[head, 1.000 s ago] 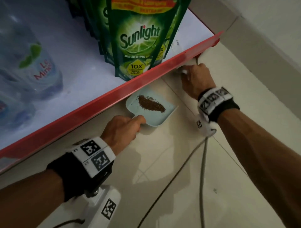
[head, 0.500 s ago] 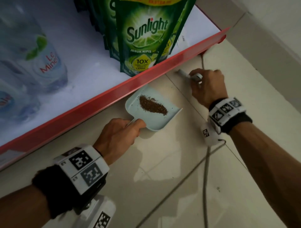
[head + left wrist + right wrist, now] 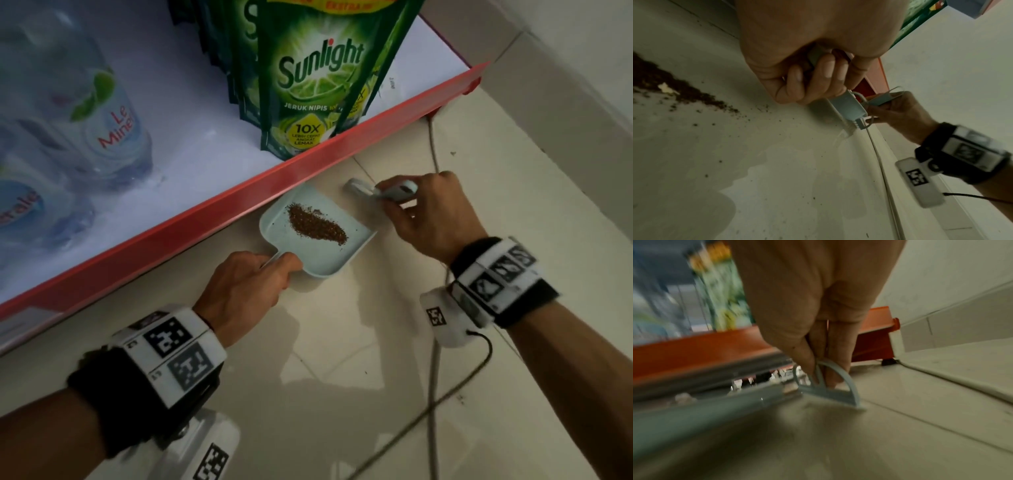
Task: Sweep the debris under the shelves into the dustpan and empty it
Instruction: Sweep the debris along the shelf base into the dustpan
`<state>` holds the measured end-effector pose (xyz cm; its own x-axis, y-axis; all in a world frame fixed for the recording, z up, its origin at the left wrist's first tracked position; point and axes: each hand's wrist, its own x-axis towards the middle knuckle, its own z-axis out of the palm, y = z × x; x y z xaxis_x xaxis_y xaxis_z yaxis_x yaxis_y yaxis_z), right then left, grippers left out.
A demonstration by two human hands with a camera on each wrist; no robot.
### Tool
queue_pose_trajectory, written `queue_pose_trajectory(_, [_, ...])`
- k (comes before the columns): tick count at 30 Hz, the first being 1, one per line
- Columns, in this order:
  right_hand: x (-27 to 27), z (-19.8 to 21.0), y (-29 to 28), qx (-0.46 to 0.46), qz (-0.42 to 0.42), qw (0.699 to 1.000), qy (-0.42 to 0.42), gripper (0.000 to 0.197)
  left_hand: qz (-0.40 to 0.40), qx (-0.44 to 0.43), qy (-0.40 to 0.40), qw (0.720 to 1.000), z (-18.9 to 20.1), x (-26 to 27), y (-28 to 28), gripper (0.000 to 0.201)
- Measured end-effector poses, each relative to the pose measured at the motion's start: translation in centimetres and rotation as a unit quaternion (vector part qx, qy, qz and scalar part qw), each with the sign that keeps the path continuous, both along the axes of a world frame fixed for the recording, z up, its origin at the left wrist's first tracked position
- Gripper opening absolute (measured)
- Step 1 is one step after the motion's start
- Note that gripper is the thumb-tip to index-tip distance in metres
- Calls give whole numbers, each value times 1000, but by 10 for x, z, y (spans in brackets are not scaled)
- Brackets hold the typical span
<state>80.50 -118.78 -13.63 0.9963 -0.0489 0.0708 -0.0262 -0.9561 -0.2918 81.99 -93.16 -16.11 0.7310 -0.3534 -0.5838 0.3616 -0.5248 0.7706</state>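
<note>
Since the earlier frame the right hand (image 3: pixel 433 216) has drawn back from under the shelf (image 3: pixel 205 219), its fingers gripping the small brush (image 3: pixel 380 190) beside the dustpan (image 3: pixel 356 250). The left hand (image 3: pixel 246 291) grips the dustpan's handle on the floor (image 3: pixel 342 394); brown debris (image 3: pixel 317 223) lies in the pan.

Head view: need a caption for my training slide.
Left hand holds a dustpan of brown debris while right hand grips a small brush.

Debris (image 3: pixel 317 224) in dustpan (image 3: pixel 356 245) on floor (image 3: pixel 342 359), before shelf (image 3: pixel 219 209), brush (image 3: pixel 380 190) right of it
</note>
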Motion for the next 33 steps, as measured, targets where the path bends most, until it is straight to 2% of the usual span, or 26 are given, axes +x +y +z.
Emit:
queue_pose_trajectory(2, [8, 6, -6, 10, 14, 999, -45, 26, 7, 4, 7, 1000, -3, 1, 0, 36])
queue_pose_trajectory(3, [17, 4, -15, -22, -6, 998, -63, 29, 8, 6, 9, 1000, -5, 0, 1, 37])
queue_pose_trajectory(4, [28, 1, -26, -83, -38, 994, -61, 29, 8, 10, 9, 1000, -6, -1, 2, 38])
queue_pose_trajectory(6, [49, -10, -44, -191, -109, 976, -4, 29, 5, 12, 7, 1000, -8, -3, 4, 38])
queue_pose_trajectory(9, [75, -28, -48, -186, -141, 971, 55, 31, -9, 13, 1, 1000, -5, -4, 8, 37])
queue_pose_trajectory(12, [92, -30, -42, -165, -128, 978, 22, 30, -20, 14, -10, 1000, -2, -4, 12, 36])
queue_pose_trajectory(14, [88, -26, -33, -151, -78, 985, 14, 31, -19, 17, -9, 1000, -1, -4, 16, 36])
queue_pose_trajectory(16, [73, -21, -18, -89, 31, 996, 6, 31, -22, 24, -8, 999, -1, -6, 20, 37])
queue_pose_trajectory(18, [52, -10, 1, -5, 137, 990, -17, 30, -20, 31, -7, 999, -1, -8, 25, 38])
queue_pose_trajectory(20, [40, -1, 9, 22, 184, 981, -52, 31, -16, 37, -9, 999, 0, -10, 29, 40])
queue_pose_trajectory(21, [39, 1, 8, 13, 179, 982, -66, 31, -13, 39, -10, 999, 0, -10, 32, 41])
queue_pose_trajectory(23, [41, 2, 2, -56, 106, 991, -66, 32, -9, 39, -12, 999, 0, -12, 36, 42])
queue_pose_trajectory(25, [51, -5, -6, -152, -23, 988, -13, 35, -6, 38, -14, 999, 1, -15, 40, 42])
queue_pose_trajectory(27, [62, -15, -6, -174, -99, 978, 60, 35, -2, 38, -12, 999, 3, -17, 45, 42])
queue_pose_trajectory(29, [70, -26, 3, -155, -82, 980, 88, 32, 5, 34, -7, 999, 4, -19, 52, 43])
queue_pose_trajectory(33, [75, -34, 36, -57, 3, 997, 53, 35, 15, 25, 8, 1000, 8, -24, 64, 43])
